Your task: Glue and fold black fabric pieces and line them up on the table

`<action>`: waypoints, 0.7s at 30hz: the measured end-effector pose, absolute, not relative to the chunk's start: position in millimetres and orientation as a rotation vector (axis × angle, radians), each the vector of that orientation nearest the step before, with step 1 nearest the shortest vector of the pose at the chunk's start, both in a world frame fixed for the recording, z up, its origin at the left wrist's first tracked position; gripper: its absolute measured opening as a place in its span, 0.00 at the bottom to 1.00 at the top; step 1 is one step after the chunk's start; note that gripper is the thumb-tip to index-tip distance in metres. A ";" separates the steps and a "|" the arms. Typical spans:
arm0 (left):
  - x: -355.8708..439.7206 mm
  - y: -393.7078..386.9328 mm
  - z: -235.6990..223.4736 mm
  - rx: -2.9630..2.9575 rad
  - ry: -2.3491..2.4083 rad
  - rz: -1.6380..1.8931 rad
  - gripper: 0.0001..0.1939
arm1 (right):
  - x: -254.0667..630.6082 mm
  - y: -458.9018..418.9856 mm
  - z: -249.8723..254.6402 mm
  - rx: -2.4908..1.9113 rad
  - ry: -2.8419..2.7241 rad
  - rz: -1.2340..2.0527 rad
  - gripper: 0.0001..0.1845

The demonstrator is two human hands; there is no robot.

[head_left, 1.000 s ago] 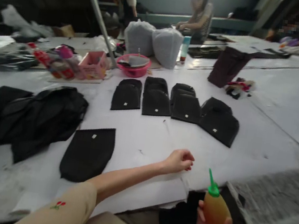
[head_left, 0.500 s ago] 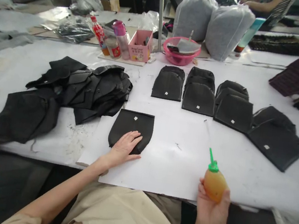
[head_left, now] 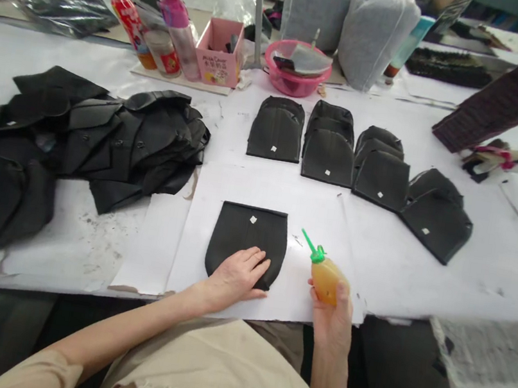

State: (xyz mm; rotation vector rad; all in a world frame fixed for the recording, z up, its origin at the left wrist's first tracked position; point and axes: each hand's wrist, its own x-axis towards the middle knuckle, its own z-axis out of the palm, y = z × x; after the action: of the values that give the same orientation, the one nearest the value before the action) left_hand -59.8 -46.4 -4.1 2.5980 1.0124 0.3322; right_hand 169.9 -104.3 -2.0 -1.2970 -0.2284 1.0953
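My left hand [head_left: 238,274] lies flat, fingers spread, on the near rounded end of a black pocket-shaped fabric piece [head_left: 248,234] that has a small white tag. The piece rests on a white paper sheet [head_left: 318,216] on the table. My right hand [head_left: 333,309] is closed around an orange squeeze bottle [head_left: 326,276] with a green pointed nozzle. The nozzle tilts up and left, just right of the fabric piece, not touching it.
Several matching black pieces [head_left: 327,155] lie in a row beyond the sheet. A heap of black fabric [head_left: 103,132] covers the left. At the back stand bottles [head_left: 131,22], a pink box [head_left: 219,52], a pink bowl [head_left: 300,77] and grey bags [head_left: 375,33]. A dark ribbed piece [head_left: 496,103] lies far right.
My left hand went from the bare table to lie on the black piece. My right hand brought the bottle left, close beside the piece. My view dropped down toward the table.
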 end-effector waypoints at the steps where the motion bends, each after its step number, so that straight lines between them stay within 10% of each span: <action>1: -53.8 -45.3 -0.8 2.643 0.960 0.323 0.31 | 169.8 -103.8 1.0 -1.311 -0.256 1.095 0.22; 6: -38.8 -7.0 12.1 2.779 0.980 0.279 0.23 | 176.5 -98.4 7.7 -1.380 -0.352 1.014 0.24; 14: -33.3 47.5 -13.3 2.819 0.902 0.123 0.46 | 189.1 -79.9 6.7 -1.632 -0.630 0.757 0.34; 21: -32.9 48.6 -12.6 2.763 0.909 0.114 0.47 | 193.1 -63.4 8.9 -1.780 -0.907 0.625 0.35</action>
State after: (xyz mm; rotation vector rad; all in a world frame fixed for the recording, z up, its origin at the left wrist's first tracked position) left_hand -32.9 48.6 -12.6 2.7631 0.9090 0.1144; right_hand 193.1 -63.4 8.9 -1.7799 -0.9066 0.6254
